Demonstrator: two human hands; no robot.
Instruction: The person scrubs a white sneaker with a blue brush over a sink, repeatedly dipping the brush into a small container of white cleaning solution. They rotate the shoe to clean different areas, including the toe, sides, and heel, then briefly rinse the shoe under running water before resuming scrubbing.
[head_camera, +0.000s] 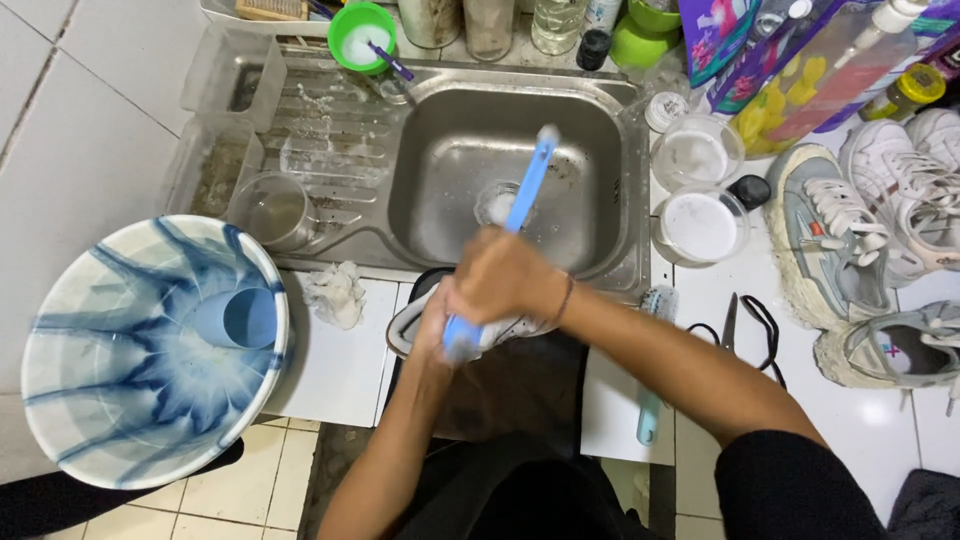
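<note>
My right hand (505, 275) is closed around the blue handle of a long brush (530, 180), whose pale end points up over the steel sink (600, 150). The brush's lower end presses on a white shoe (410, 325) at the sink's front edge. My left hand (435, 320) grips that shoe from below, mostly hidden behind my right hand. The brush is blurred.
A large blue-and-white bucket (80, 380) with a blue cup inside stands at left. Several worn sneakers (850, 230), black scissors (745, 320), two white-lidded jars (700, 225), a second brush (652, 400), a crumpled cloth (335, 293) and bottles surround the sink.
</note>
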